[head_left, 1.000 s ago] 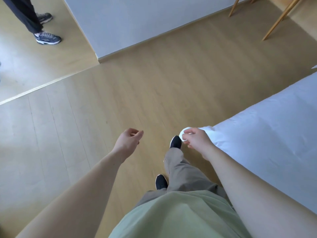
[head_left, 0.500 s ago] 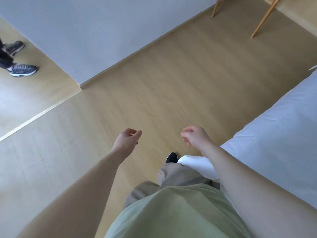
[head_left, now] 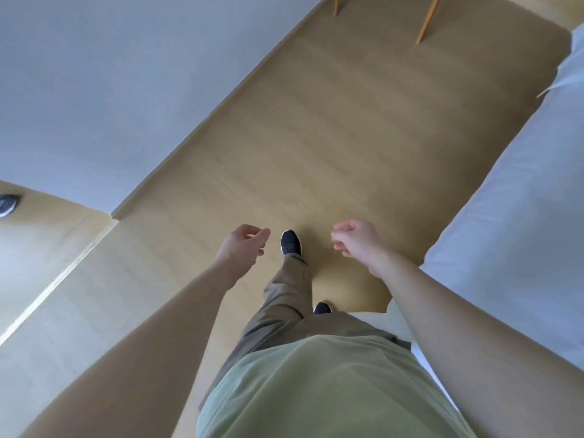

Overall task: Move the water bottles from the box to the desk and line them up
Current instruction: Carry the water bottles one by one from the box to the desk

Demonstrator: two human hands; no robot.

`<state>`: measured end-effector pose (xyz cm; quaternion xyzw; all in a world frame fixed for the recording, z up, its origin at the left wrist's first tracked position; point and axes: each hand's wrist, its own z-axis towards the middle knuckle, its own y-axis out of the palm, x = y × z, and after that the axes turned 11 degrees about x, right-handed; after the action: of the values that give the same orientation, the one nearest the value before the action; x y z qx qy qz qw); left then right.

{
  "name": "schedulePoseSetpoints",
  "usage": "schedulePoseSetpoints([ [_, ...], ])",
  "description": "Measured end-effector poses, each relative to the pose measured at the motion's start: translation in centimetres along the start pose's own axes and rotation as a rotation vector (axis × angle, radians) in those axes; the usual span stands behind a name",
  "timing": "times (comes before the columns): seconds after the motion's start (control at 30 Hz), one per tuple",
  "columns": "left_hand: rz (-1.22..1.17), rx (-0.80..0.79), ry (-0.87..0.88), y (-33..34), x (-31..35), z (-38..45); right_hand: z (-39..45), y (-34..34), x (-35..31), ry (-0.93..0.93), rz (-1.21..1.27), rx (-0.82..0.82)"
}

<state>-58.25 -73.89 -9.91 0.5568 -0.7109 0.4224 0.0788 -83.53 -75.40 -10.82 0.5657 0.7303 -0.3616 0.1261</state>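
No water bottle, box or desk top shows in the head view. My left hand (head_left: 243, 248) hangs over the wooden floor with loosely curled fingers and holds nothing. My right hand (head_left: 358, 240) hangs beside it, also loosely curled and holding nothing. Between the hands I see my dark shoe (head_left: 290, 243) stepping forward on the floor.
A bed with white sheets (head_left: 512, 216) runs along the right side. A grey wall (head_left: 110, 90) lines the left, with its corner near the middle left. Two wooden furniture legs (head_left: 426, 22) stand at the far end of the floor (head_left: 331, 137). Another person's shoe (head_left: 8, 205) shows at the left edge.
I have walked forward along the bed. The wall corner and the other person's shoes slid left. My right hand moved off the bed corner; both hands stay holding nothing.
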Motion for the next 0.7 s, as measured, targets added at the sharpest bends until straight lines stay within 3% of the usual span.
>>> schedulePoseSetpoints([
  [0.7, 0.217, -0.208, 0.195, 1.4, 28.3, 22.4, 17.5, -6.3, -22.8, 0.089, 0.142, 0.208],
])
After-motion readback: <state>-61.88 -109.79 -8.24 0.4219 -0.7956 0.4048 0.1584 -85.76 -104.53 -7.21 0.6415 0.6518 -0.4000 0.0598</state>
